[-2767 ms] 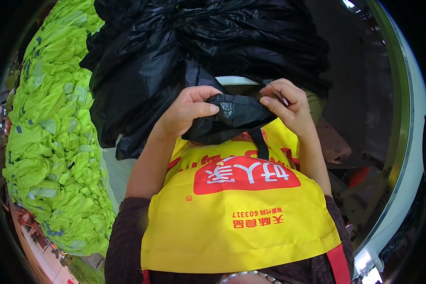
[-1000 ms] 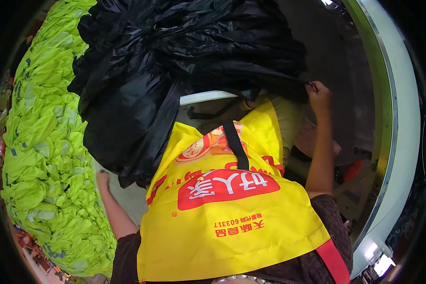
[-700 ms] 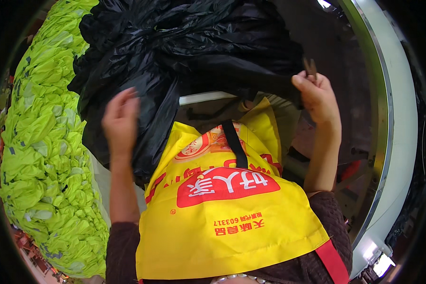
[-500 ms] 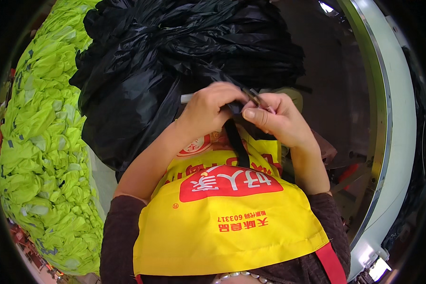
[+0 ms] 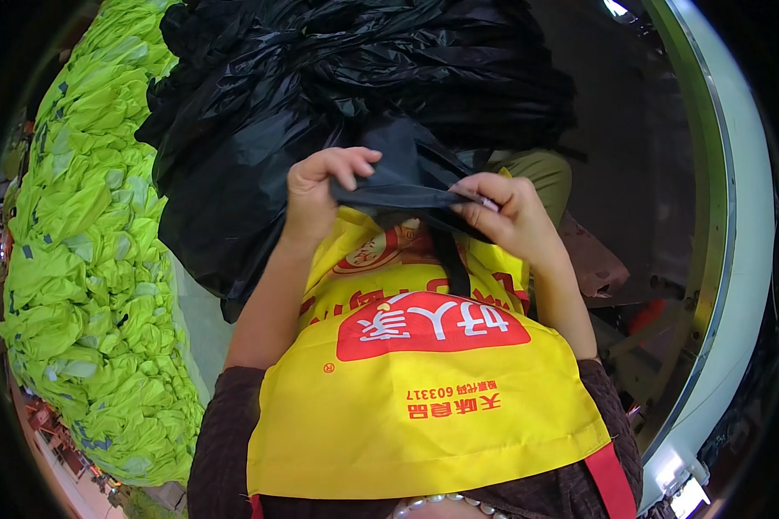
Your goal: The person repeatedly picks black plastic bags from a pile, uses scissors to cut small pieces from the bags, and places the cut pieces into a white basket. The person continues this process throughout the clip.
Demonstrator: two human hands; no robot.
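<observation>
Black thin, shiny fabric [image 5: 398, 160] is gathered in front of me, and one edge stretches as a fairly straight band between my hands. My left hand [image 5: 318, 177] is at the band's left end, its upper fingers bent and raised; the grip under the palm is partly hidden. At the other end my right hand [image 5: 515, 212] pinches the band between thumb and fingers. A small pale, shiny bit shows at the right fingers, too small to name. A black strap [image 5: 452, 268] hangs below over my yellow apron [image 5: 424, 432].
The large black fabric heap [image 5: 363, 60] spreads beyond my hands. A tall pile of bright yellow-green fabric pieces [image 5: 95, 259] lines the left. At the right stands a pale curved-looking table edge [image 5: 753, 216] with a metal rim. A brownish object [image 5: 593, 264] lies beside my right forearm.
My hands have moved apart, the left one leftward, drawing the black edge out between them. The dark metal tool seen at the right fingers earlier is no longer clearly visible.
</observation>
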